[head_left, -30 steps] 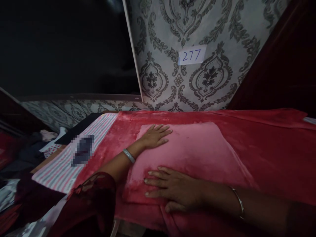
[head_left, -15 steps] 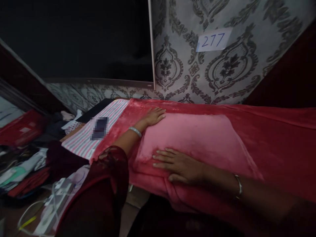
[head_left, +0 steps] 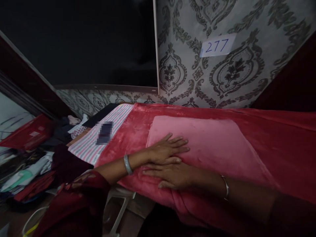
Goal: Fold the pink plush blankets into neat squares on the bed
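A pink folded cloth point(head_left: 209, 141) lies flat on a larger red plush blanket point(head_left: 278, 141) spread over the table. Palm down, my left hand point(head_left: 166, 149) rests on the near left part of the pink cloth, its fingers spread. Just below it, my right hand point(head_left: 172, 174) lies flat at the cloth's near edge, fingers stretched out to the left. The two hands touch or slightly overlap; the exact contact is hard to see. Neither hand grips anything. Some of the blanket's near edge is bunched under my right forearm.
A striped cloth point(head_left: 98, 144) with a blurred dark object point(head_left: 105, 133) on it lies to the left. Behind stand a large dark screen point(head_left: 98, 46) and a patterned wall with a paper point(head_left: 218, 45) marked 277. Piled clothes point(head_left: 32, 171) and a red box point(head_left: 29, 131) are at far left.
My left hand has moved from the cloth's far left corner toward me, next to my right hand. My right hand has shifted slightly left and nearer. The view has tilted a little.
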A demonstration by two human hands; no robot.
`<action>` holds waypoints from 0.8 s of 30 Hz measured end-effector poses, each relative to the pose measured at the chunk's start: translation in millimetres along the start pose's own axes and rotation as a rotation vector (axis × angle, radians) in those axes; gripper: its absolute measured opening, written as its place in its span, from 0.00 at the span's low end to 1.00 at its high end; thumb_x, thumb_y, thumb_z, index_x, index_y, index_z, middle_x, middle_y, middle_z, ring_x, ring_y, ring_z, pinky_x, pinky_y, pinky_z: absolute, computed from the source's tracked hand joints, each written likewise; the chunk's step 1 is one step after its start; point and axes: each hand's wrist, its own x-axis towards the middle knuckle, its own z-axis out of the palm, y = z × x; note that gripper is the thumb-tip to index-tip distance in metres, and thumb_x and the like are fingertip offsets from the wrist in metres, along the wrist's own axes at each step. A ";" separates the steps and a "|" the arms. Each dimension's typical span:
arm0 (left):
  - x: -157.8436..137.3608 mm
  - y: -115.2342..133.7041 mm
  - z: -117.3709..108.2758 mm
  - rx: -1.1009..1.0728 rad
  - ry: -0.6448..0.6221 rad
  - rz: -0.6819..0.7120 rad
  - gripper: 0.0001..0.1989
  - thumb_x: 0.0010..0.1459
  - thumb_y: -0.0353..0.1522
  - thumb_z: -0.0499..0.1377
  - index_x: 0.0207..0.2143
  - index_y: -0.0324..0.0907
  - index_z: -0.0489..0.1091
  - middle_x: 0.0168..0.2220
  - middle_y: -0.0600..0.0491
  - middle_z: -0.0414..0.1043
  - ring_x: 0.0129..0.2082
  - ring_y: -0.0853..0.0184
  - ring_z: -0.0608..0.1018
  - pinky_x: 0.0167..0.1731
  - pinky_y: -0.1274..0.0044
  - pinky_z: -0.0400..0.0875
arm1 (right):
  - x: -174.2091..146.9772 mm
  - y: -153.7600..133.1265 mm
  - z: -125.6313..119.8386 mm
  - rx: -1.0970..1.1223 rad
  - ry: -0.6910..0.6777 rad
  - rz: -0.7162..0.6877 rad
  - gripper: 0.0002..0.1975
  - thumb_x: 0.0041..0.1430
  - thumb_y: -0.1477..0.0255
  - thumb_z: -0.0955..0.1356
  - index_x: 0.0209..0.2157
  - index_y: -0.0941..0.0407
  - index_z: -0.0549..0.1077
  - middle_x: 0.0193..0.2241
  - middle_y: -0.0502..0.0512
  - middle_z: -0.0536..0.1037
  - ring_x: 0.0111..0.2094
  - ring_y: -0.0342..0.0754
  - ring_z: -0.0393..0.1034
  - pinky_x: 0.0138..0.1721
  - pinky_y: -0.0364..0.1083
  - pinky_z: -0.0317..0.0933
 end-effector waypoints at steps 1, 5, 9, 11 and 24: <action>-2.9 -2.4 4.8 0.010 0.009 0.017 0.30 0.69 0.46 0.48 0.70 0.50 0.54 0.74 0.48 0.46 0.74 0.57 0.47 0.69 0.52 0.35 | -0.5 0.0 0.2 0.015 -0.009 0.018 0.30 0.72 0.61 0.62 0.71 0.53 0.54 0.71 0.53 0.55 0.71 0.46 0.47 0.71 0.53 0.43; -1.0 -33.1 8.5 0.088 0.056 -0.009 0.30 0.69 0.46 0.48 0.71 0.51 0.52 0.73 0.50 0.48 0.74 0.57 0.46 0.69 0.53 0.34 | 1.0 0.2 -7.3 0.013 0.011 0.029 0.30 0.71 0.58 0.63 0.70 0.51 0.56 0.71 0.53 0.56 0.73 0.51 0.41 0.72 0.58 0.34; 13.5 -74.2 -2.7 0.152 0.073 -0.190 0.31 0.68 0.49 0.48 0.70 0.51 0.54 0.73 0.50 0.47 0.74 0.51 0.46 0.68 0.48 0.35 | 1.3 -0.9 -12.5 0.011 0.026 0.024 0.30 0.72 0.58 0.62 0.71 0.48 0.55 0.71 0.51 0.55 0.73 0.49 0.36 0.72 0.58 0.28; 18.8 -93.9 -7.5 0.127 0.089 -0.301 0.31 0.68 0.49 0.47 0.70 0.51 0.53 0.74 0.50 0.47 0.73 0.51 0.47 0.68 0.48 0.37 | 0.9 -2.2 -13.6 0.020 0.011 0.039 0.30 0.71 0.58 0.62 0.71 0.49 0.55 0.71 0.51 0.55 0.73 0.49 0.36 0.72 0.58 0.27; 26.3 -125.3 -28.1 0.121 0.211 -0.660 0.29 0.70 0.44 0.45 0.66 0.38 0.62 0.69 0.37 0.57 0.70 0.51 0.59 0.67 0.50 0.47 | 6.5 -3.3 -14.6 -0.255 0.062 0.065 0.30 0.68 0.62 0.65 0.69 0.45 0.58 0.71 0.47 0.55 0.72 0.47 0.43 0.72 0.54 0.33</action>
